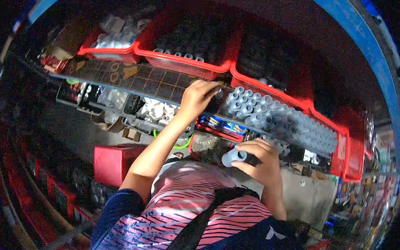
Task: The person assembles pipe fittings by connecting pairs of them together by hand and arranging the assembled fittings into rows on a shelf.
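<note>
My right hand (262, 162) holds a grey plastic pipe fitting (231, 158) between thumb and fingers, its round opening turned toward the palm, in front of my body. Farther forward, my left hand (198, 97) reaches to the shelf, its fingertips at a grey fitting (219, 93) beside the left end of many standing fittings. The fingers are bent close together, and it is unclear how firmly they grip. Rows of similar grey fittings (266, 100) stand along the shelf to the right.
Red plastic baskets (185, 61) line the back of the shelf. Below it are bins of white fittings (157, 110) and a red-rimmed container (212, 144). A red box (109, 164) stands at lower left.
</note>
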A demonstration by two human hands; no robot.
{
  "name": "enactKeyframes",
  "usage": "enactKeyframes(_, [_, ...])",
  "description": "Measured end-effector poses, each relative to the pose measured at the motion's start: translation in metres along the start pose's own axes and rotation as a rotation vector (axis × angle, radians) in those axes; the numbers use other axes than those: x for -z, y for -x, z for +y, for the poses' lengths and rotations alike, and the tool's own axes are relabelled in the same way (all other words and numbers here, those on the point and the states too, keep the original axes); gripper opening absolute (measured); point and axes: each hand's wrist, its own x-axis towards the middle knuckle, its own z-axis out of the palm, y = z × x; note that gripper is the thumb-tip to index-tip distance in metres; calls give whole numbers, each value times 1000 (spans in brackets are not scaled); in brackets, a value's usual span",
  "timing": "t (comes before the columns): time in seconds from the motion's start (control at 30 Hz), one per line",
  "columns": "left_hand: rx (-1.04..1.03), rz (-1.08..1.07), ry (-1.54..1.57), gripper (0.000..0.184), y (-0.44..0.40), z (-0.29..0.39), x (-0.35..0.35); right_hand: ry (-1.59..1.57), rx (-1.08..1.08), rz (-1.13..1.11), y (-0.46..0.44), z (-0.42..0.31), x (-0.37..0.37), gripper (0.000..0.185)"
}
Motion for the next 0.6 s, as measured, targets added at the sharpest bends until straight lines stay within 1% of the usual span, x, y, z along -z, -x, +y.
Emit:
enactKeyframes(0.03, [-21, -20, 23, 26, -4, -3, -6, -55, 11, 70, 5, 1, -5, 33])
enactKeyframes(0.07, [-39, -39, 45, 25, -7, -5, -10, -43, -8, 87, 10, -3, -7, 33])
enactKeyframes(0.13, [-52, -94, 45, 24, -13, -9, -16, 9, -111, 80, 18, -9, -9, 29])
enactKeyframes(0.2, [-98, -99, 75, 28, -19, -13, -21, 15, -151, 122, 27, -8, -15, 31])
enactKeyframes(0.27, [-120, -132, 100, 29, -20, -17, -27, 87, -236, 181, 33, -14, -20, 33])
enactKeyframes(0.4, [-159, -144, 90, 29, -24, -20, -32, 111, -207, 316, 40, -15, -34, 36])
enactKeyframes(0.47, [-162, -175, 84, 26, -26, -21, -29, 126, -237, 344, 39, -18, -40, 36])
enactKeyframes(0.6, [-176, -178, 103, 26, -23, -26, -31, 125, -289, 370, 39, -22, -48, 37])
